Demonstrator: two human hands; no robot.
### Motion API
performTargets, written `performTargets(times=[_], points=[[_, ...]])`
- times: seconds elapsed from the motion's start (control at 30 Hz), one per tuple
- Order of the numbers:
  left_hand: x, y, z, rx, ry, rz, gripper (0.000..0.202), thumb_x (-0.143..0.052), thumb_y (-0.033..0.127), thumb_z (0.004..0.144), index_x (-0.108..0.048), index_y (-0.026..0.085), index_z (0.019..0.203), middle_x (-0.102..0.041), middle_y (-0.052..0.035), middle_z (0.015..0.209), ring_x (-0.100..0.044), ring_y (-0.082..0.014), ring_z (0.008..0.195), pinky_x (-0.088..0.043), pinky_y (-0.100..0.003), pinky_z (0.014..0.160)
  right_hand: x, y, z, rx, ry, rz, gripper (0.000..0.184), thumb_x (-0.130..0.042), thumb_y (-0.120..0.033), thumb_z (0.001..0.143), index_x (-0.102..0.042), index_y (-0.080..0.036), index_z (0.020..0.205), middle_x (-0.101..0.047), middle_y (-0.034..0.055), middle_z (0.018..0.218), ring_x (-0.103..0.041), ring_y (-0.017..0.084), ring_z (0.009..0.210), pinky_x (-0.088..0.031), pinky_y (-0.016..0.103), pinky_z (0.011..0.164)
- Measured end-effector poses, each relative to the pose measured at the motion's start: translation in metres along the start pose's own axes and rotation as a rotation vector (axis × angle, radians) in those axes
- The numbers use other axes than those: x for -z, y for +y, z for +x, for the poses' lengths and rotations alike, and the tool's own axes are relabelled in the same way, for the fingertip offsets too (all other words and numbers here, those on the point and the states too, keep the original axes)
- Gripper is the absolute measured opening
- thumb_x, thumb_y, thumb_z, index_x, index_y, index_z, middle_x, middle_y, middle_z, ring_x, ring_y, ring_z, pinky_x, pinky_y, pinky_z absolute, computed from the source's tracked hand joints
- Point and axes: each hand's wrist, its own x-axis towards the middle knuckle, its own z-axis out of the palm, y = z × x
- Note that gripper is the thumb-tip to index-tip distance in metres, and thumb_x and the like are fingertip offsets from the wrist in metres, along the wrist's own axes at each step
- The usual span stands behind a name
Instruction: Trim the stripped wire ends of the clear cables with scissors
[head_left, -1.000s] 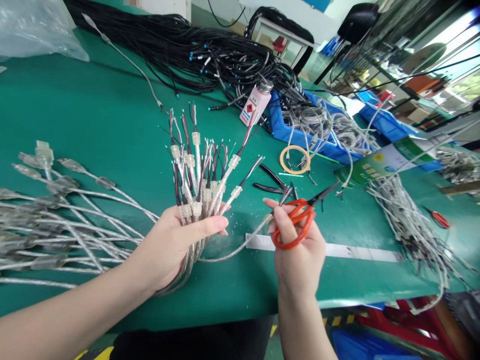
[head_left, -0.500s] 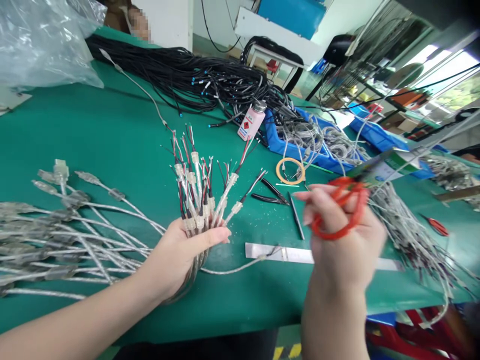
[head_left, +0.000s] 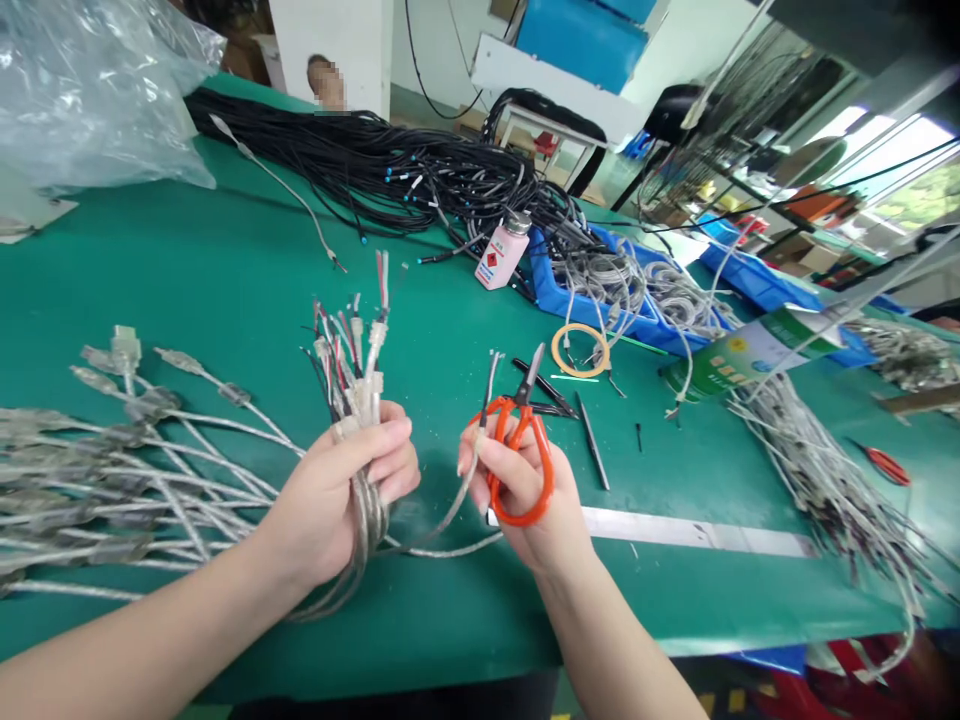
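In the head view, the left hand point(head_left: 330, 490) clasps a bundle of translucent grey plastic-jacketed cables point(head_left: 367, 400) above the green tabletop point(head_left: 247, 260); apart from it, the right hand point(head_left: 553, 525) grips orange-handled metal scissors point(head_left: 541, 445) and pinches a single grey cable point(head_left: 455, 508). The bundle looks light and springy, its thin wire ends point(head_left: 384, 275) fragile: best held by the jackets.

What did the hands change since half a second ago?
The right hand came left toward the left hand, keeping its orange-handled metal scissors, and took hold of one clear, silvery cable near its bare-wire end. The left hand's bunch of similar cables drew in narrower. The left hand kept its grip; the pink, silver-topped bottle stayed put.
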Motion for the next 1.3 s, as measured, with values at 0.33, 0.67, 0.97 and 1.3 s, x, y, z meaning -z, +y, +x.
performTargets(times=[0.33,0.67,0.97,1.3], points=[[0.004,-0.001,-0.001,0.062,-0.123,0.319,0.012,-0.074,0.029,0.076,-0.072,0.017,0.077,-0.048,0.0061,0.043,-0.039,-0.0059,0.043,-0.026,-0.022,0.048,0.001,0.006,-0.008,-0.100,-0.136,-0.169,0.017,-0.073,-0.032,0.082,-0.063,-0.018,0.079,-0.060,-0.0030,0.061,-0.050,0.008,0.049,-0.042,0.020,0.046],[-0.004,0.002,-0.001,0.072,0.069,0.212,0.010,-0.076,0.023,0.074,-0.067,0.019,0.074,-0.073,-0.0005,0.070,-0.067,-0.0159,0.074,-0.050,-0.023,0.065,0.066,-0.009,-0.015,0.048,0.318,-1.228,0.029,-0.058,-0.030,0.088,-0.067,-0.012,0.108,-0.072,0.0102,0.086,-0.066,0.019,0.075,-0.054,0.033,0.069],[0.002,0.000,-0.001,0.052,-0.029,0.172,0.011,-0.067,0.018,0.083,-0.063,0.020,0.073,-0.056,0.0048,0.058,-0.054,-0.0082,0.057,-0.044,-0.018,0.055,0.094,-0.012,-0.046,0.059,0.473,-1.450,0.026,-0.052,-0.034,0.090,-0.065,-0.017,0.076,-0.070,0.0147,0.087,-0.061,0.029,0.090,-0.044,0.041,0.080],[0.001,-0.002,-0.006,0.163,-0.134,0.300,0.011,-0.075,0.030,0.075,-0.072,0.020,0.078,-0.038,0.0085,0.042,-0.036,-0.0037,0.038,-0.021,-0.021,0.044,0.048,0.017,-0.059,-0.113,0.375,-1.148,0.033,-0.062,-0.040,0.085,-0.048,-0.021,0.061,-0.048,-0.0019,0.053,-0.041,0.013,0.050,-0.027,0.026,0.050]])
